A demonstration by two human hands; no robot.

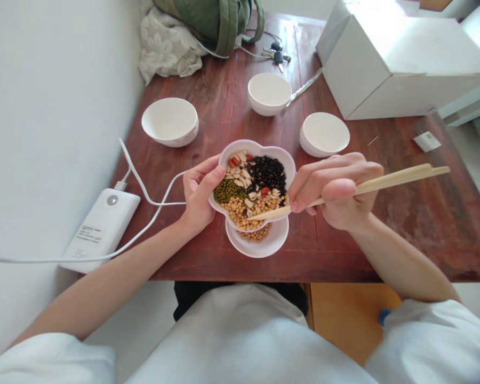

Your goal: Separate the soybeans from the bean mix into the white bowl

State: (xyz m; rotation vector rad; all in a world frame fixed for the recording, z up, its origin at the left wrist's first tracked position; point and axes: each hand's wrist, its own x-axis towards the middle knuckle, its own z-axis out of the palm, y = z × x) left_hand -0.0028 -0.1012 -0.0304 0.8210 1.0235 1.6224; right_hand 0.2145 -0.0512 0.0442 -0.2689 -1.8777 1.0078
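Within the left hand (pixel 200 194), scalloped dish (pixel 290 167) by left rim.

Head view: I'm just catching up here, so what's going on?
A person's left hand holds a flower-shaped dish partly over a small white bowl. The right hand holds chopsticks, their tips over the yellow beans in the dish; contact is hard to tell. Black beans, green beans and peanuts share the dish. The bowl below has some yellow beans in it too, and three more white bowls stand farther back.
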